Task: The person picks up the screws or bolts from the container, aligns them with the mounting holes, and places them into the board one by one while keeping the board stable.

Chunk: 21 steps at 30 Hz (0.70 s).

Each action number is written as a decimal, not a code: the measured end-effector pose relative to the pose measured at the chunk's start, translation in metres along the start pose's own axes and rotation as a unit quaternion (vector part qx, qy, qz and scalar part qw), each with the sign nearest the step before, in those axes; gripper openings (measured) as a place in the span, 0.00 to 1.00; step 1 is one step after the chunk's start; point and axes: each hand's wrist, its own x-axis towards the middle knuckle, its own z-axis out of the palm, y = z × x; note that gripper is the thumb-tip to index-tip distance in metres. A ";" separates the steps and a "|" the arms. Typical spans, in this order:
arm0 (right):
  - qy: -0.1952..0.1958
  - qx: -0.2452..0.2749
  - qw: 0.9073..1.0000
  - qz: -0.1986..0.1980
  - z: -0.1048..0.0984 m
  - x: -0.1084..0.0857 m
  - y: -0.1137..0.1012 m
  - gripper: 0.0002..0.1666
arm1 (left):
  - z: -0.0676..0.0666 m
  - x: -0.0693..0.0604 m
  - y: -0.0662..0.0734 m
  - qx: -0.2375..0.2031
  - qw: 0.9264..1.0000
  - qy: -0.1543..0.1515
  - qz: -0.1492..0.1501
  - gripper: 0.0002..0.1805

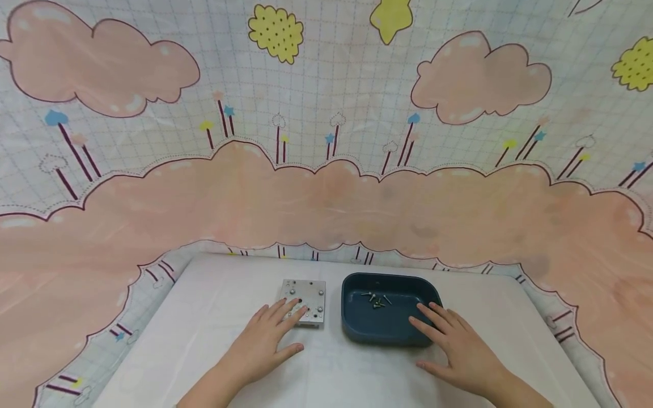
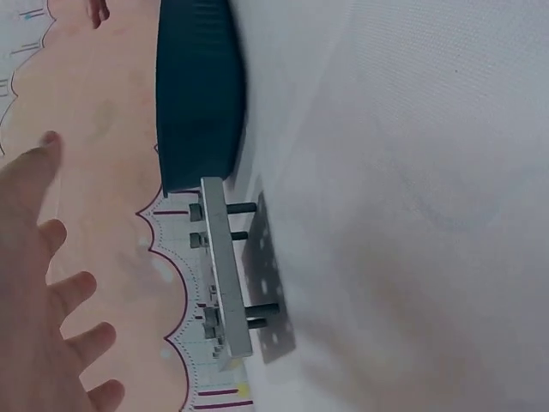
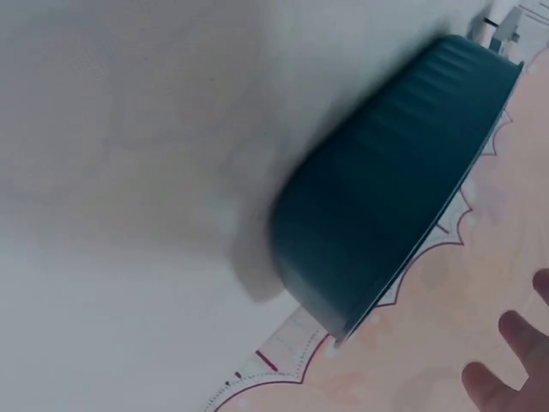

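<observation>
A silver metal plate (image 1: 309, 300) with holes and several screws lies on the white table; in the left wrist view the plate (image 2: 225, 266) stands raised on short legs. My left hand (image 1: 262, 340), fingers spread and relaxed, hovers over its near left part, holding nothing; the left wrist view shows a gap between the hand (image 2: 43, 283) and the plate. To the right of the plate is a dark blue tray (image 1: 390, 334) with several small screws (image 1: 377, 300) inside. My right hand (image 1: 461, 348) is spread above the tray's right edge, empty, its fingertips (image 3: 510, 326) apart from the tray (image 3: 377, 189).
The white table (image 1: 214, 306) extends around the plate and tray. Behind it and along both sides hangs a patterned cloth (image 1: 326, 204) with pink clouds, stars and a grid.
</observation>
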 end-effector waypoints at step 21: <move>-0.088 0.084 0.992 -0.036 -0.014 0.054 0.021 0.31 | 0.022 0.018 -0.055 -0.236 0.940 -0.048 -0.242 0.42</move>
